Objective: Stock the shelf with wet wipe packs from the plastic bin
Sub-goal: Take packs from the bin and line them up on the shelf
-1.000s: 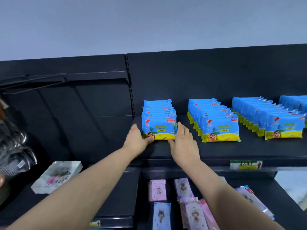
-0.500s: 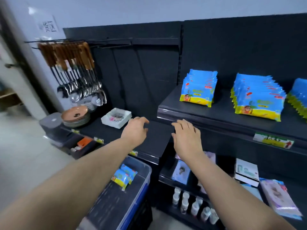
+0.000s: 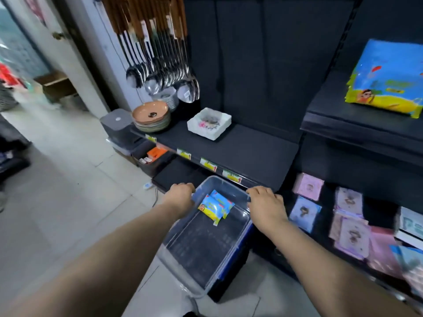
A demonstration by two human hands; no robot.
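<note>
The black shelf unit fills the far side; taking the clear plastic bin as my landmark, it sits on the floor right against the unit's base, nearly empty. Up and to the right of the bin, the shelf already carries a row of stocked wet wipe packs. Inside the bin, at its far end, lie the last wet wipe packs, two I think, overlapping, flat on the dark bottom. My left hand is over the bin's far left rim, fingers curled down, holding nothing; whether it touches the rim I cannot tell. My right hand is over the far right rim, fingers loosely spread, also holding nothing. Neither hand touches the packs yet. Handling guess: soft film pouches, light, squashy, glossy so a bit slippery, not fragile. Best hold is probably across the body of both at once, thumb on top and fingers slid under the near edge, not by the thin crimped seal ends, which would likely flop. One hand looks like enough.
</note>
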